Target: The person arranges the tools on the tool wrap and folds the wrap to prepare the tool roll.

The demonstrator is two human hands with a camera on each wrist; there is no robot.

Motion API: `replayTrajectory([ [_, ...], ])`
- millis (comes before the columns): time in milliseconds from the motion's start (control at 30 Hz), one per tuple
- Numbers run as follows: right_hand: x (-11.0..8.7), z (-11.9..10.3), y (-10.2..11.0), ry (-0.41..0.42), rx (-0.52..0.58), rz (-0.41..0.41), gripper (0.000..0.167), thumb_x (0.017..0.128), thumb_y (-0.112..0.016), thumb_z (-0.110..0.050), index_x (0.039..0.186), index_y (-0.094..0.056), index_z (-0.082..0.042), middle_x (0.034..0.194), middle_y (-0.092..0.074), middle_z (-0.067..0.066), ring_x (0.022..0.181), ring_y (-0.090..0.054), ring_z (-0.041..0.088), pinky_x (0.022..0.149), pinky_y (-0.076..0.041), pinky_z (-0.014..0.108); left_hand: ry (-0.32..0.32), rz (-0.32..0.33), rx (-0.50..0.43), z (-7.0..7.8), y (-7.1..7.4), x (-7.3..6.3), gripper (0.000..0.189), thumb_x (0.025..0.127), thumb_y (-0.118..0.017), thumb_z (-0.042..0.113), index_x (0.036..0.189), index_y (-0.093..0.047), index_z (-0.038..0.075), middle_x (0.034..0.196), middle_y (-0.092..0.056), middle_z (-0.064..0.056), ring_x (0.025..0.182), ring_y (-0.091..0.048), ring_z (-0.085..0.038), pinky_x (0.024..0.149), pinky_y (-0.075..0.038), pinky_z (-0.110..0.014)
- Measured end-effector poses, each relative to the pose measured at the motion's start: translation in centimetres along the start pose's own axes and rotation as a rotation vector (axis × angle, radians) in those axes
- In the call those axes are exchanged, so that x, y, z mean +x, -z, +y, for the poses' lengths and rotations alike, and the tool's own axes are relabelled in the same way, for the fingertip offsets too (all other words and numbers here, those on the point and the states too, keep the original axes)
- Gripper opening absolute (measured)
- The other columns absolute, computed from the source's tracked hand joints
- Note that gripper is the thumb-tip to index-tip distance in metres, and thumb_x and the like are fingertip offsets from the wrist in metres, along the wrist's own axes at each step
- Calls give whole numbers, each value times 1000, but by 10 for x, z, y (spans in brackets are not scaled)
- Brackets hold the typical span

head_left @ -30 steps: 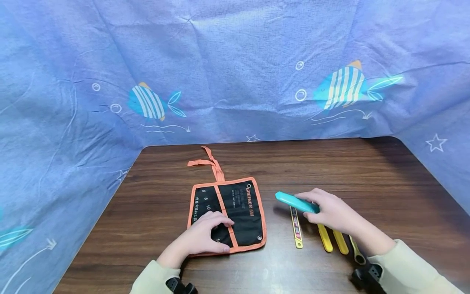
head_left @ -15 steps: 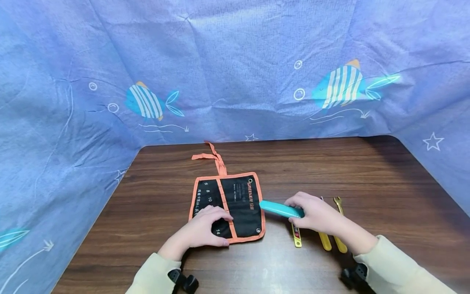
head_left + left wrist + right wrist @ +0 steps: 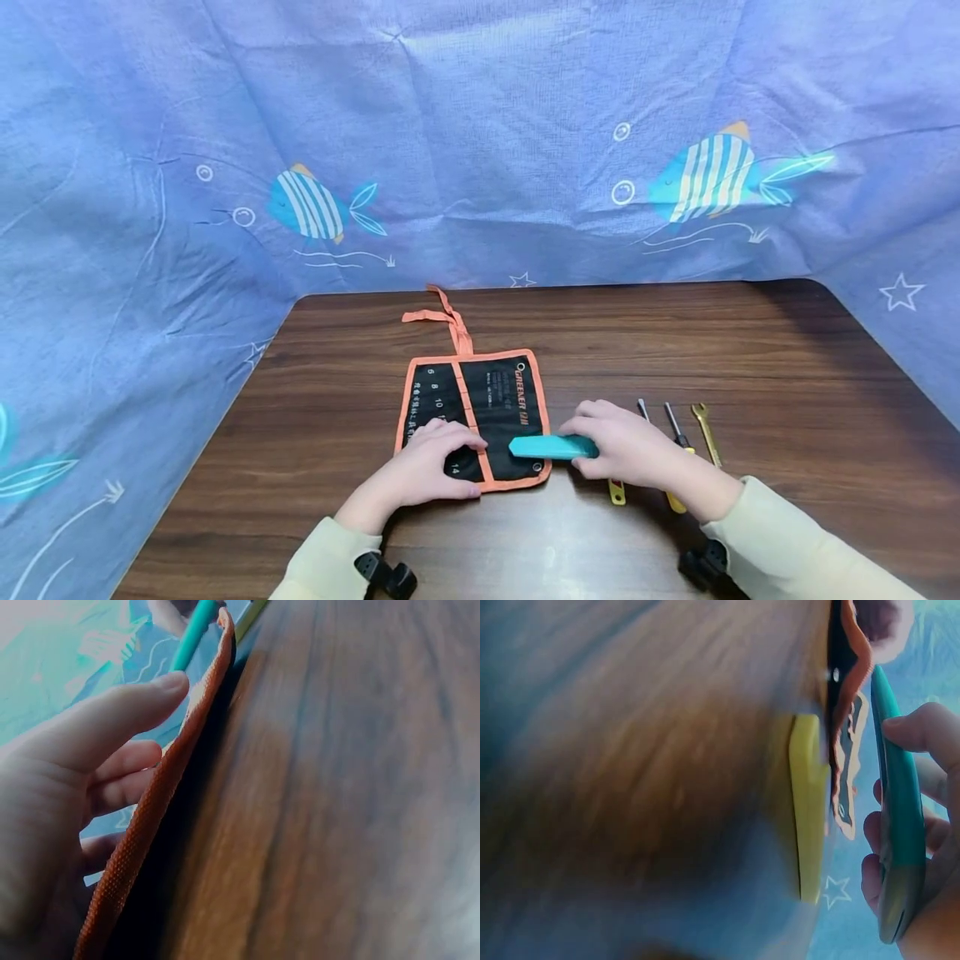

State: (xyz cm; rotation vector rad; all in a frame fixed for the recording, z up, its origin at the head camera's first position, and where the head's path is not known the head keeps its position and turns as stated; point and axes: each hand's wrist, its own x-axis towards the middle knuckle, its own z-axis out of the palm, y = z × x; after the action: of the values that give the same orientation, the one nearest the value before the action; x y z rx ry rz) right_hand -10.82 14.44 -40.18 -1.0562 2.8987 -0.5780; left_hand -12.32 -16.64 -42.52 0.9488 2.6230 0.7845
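A black fabric tool pouch with orange edging and printed numbers lies flat on the table. My left hand rests on its lower left part, fingers bent loosely and thumb at the orange lower edge. In my right hand I grip a long flat teal tool with a grey end, fingers wrapped round it and thumb along its side. Its teal end overlaps the pouch's lower right part in the head view; my palm and fingers hide the other end there.
Right of the pouch lie a yellow flat-handled tool partly under my hand, two screwdriver-like shafts, and a brass-coloured open-ended wrench. Orange ties stretch behind the pouch. A blue fish-patterned cloth hangs behind the table.
My right hand has carried the teal tool leftward from above the loose tools to over the pouch, uncovering the wrench and shafts. The left hand stays on the pouch, which has slid slightly away from me.
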Motion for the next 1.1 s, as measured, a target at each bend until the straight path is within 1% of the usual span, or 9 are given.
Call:
replayTrajectory([
  [67,2,-2,-2,10,-5,-13,29,78,-70,-25,105,-68,-17,89,-52,-12,76,-42,8,63,-37,25,-3,15,1,-1,-1,0,47,77,-69,52,118,-62,30,116,-55,17,109,-41,-12,93,-33,-46],
  [267,6,-5,-6,11,45,-76,27,79,-70,-24,105,-69,-16,91,-52,-11,79,-42,9,65,-37,25,-33,58,7,-2,-9,-1,40,79,-69,49,116,-65,33,112,-55,17,107,-39,-12,89,-32,-46],
  [367,8,-4,-7,10,56,-92,27,79,-71,-25,105,-70,-16,93,-53,-10,81,-43,9,66,-38,25,-29,71,8,-1,-11,-1,39,78,-70,49,114,-65,35,110,-54,18,104,-38,-12,87,-31,-43],
  [533,10,-4,-8,19,76,-95,26,80,-70,-24,105,-69,-17,94,-54,-10,83,-44,10,67,-39,26,-24,76,41,-1,-12,0,37,77,-70,51,112,-65,41,106,-51,18,98,-36,-10,85,-30,-40],
  [700,11,-4,-10,27,100,-102,25,80,-70,-24,104,-70,-18,93,-53,-11,82,-43,10,66,-38,25,-38,61,68,-3,-14,0,35,78,-69,53,112,-63,46,103,-48,19,98,-35,-10,86,-29,-40],
  [867,12,-3,-14,22,109,-119,25,81,-70,-25,105,-69,-18,94,-53,-10,84,-43,10,68,-39,27,-39,60,84,-2,-14,-1,33,78,-68,53,110,-63,46,102,-45,17,99,-35,-12,86,-28,-40],
  [1100,17,-6,-17,12,130,-158,28,82,-68,-28,108,-69,-18,98,-54,-9,88,-46,11,73,-41,29,-34,94,66,-1,-15,-1,27,76,-70,51,101,-63,43,101,-46,18,100,-35,-11,85,-28,-40],
])
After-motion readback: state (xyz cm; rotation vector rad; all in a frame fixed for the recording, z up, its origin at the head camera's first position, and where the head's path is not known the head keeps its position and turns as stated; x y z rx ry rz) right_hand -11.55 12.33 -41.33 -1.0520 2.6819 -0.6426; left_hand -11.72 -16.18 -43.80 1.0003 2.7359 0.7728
